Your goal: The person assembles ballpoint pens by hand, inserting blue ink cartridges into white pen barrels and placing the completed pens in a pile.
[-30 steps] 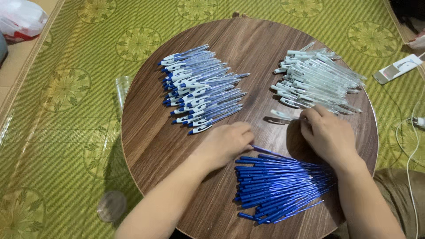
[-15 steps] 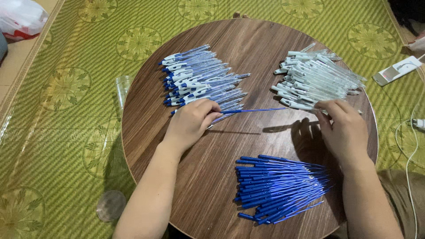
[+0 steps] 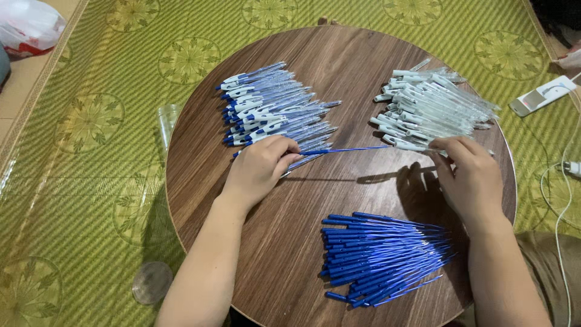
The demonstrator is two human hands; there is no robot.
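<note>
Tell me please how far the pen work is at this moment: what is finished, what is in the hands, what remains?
Done: a pile of pens with blue tips lies at the table's upper left. In hand: the left hand holds one thin blue refill beside that pile, and the right hand touches a clear barrel in the clear-barrel pile. Left: that pile and the heap of blue refills are both large.

smooth wood-grain table, glossy blue plastic refills, clear plastic barrels, woven matt mat
</note>
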